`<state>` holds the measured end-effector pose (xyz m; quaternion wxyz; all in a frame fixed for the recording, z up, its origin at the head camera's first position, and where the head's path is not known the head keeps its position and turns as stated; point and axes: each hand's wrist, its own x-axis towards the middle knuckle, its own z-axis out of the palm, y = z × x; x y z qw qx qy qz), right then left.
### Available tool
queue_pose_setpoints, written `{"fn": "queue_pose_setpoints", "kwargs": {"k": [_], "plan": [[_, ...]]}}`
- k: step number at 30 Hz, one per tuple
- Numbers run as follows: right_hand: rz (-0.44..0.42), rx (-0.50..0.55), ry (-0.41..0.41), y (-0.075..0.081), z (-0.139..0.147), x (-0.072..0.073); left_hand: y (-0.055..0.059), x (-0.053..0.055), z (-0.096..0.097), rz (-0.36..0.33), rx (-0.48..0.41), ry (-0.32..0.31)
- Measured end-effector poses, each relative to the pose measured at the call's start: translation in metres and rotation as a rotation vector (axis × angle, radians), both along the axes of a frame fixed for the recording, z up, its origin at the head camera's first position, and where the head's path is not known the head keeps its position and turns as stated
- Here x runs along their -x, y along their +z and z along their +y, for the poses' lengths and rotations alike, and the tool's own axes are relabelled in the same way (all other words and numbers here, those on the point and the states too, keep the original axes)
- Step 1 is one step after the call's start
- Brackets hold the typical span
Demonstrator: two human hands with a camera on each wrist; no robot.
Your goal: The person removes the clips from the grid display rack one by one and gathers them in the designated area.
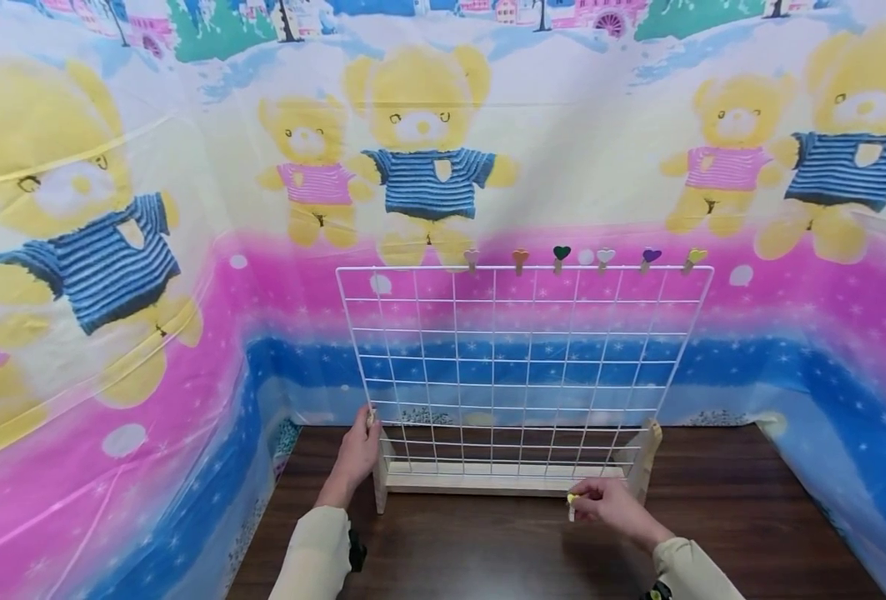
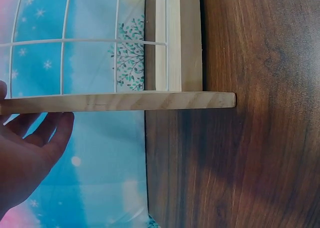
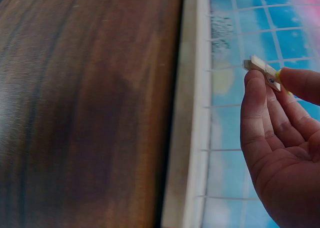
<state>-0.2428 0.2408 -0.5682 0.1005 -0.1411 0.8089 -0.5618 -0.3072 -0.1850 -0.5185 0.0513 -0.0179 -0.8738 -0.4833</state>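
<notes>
A dark brown wood-grain table [image 1: 473, 546] carries a pale wooden stand [image 1: 480, 484] near its far edge.

The white rectangular wire grid [image 1: 493, 360] looks like smooth metal. Below it, the pale wooden bar [image 1: 503, 486] is matt and the dark brown wood-grain tabletop [image 1: 473, 546] faintly glossy; behind it, creased, multicoloured cloth [image 1: 585, 150].

"How's the clothespin [image 1: 571, 510]?"
"Pale wood, yellow at one end, pinched in the right grip [image 1: 609, 504], before the rack [image 1: 493, 361]."
"And that rack?"
"White wire, upright in a wooden stand [image 1: 488, 478] on the table [image 1: 473, 542], six heart clips [image 1: 561, 253] along its top."
</notes>
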Motion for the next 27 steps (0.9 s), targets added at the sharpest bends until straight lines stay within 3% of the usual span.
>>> {"fn": "queue_pose_setpoints", "kwargs": {"k": [8,17,27], "plan": [[-0.064,0.016,0.016,-0.028,-0.012,-0.001,-0.003,0.000,-0.001,0.024,0.011,-0.005],[-0.038,0.000,0.027,-0.061,-0.029,0.001,-0.004,0.001,0.000,0.068,0.037,0.006],[-0.033,0.036,0.014,-0.075,-0.052,-0.006,-0.005,0.002,0.000,0.056,0.030,0.006]]}}
